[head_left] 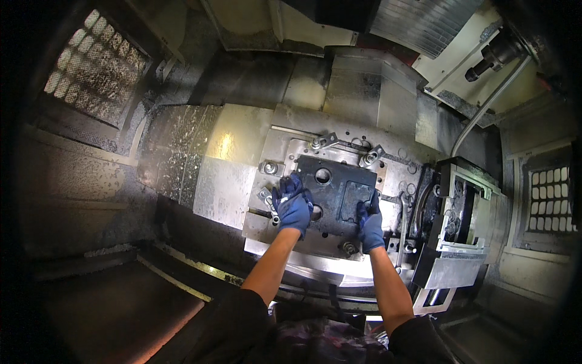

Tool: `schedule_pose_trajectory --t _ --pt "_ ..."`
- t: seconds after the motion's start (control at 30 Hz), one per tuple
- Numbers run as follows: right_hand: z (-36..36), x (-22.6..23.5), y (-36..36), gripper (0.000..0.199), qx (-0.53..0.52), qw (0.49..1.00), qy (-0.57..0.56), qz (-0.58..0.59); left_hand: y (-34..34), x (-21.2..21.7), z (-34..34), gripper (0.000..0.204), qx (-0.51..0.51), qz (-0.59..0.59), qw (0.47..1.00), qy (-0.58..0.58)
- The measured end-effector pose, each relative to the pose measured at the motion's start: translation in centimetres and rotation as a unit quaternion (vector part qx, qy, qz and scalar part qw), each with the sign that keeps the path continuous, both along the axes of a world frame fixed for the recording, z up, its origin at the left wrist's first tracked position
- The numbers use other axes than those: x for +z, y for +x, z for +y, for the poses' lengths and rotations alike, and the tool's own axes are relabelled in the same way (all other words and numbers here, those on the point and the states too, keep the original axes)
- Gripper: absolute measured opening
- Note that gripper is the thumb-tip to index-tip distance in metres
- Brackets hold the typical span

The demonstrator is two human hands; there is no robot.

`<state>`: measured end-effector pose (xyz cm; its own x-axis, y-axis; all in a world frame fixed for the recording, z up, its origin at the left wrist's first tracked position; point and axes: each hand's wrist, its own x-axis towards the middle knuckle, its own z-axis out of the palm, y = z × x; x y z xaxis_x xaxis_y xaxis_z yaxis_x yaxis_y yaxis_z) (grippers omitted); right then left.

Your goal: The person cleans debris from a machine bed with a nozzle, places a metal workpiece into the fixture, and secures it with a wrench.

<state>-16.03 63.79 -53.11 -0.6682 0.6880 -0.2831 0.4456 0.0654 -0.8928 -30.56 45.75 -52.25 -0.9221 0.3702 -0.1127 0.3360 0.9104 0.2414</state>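
A dark rectangular metal plate (pixel 330 188) with round holes and a square recess lies over a silver fixture plate (pixel 257 227) on the machine bed. Both my hands wear blue gloves. Along the plate's left edge, my left hand (pixel 293 205) has its fingers curled against it. My right hand (pixel 370 224) grips the right edge, thumb side up by the recess. The undersides of the fingers are hidden. Bolted clamps stand round the plate: one clamp (pixel 324 141) behind it, another clamp (pixel 371 156) at the back right, and others beside my left hand.
A long silver wrench (pixel 404 221) lies right of my right hand. Farther right stands a boxy machine unit (pixel 458 224). A tool spindle (pixel 494 56) and a curved pipe (pixel 488 106) hang at the upper right. Wet metal covers (pixel 227 161) extend to the left.
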Motion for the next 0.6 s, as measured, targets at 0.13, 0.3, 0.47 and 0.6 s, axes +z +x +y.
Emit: schedule_pose_trajectory --t 0.13,0.3,0.47,0.6 --pt "0.1 8.3 -1.6 0.052 0.028 0.966 0.251 -0.051 -0.2 -1.9 -0.1 0.064 -0.019 0.068 0.997 -0.014" --pt "4.4 6.6 -3.7 0.045 0.143 0.93 0.338 0.003 0.3 0.6 1.1 0.062 -0.029 0.096 0.994 0.043" --pt "7.0 0.1 -6.4 0.041 0.205 0.892 0.401 -0.026 0.6 2.7 2.6 0.062 -0.142 0.067 0.98 0.122" --pt "5.9 0.1 -5.9 0.049 0.233 0.856 0.452 -0.092 1.2 0.9 2.3 0.062 -0.129 0.092 0.981 0.109"
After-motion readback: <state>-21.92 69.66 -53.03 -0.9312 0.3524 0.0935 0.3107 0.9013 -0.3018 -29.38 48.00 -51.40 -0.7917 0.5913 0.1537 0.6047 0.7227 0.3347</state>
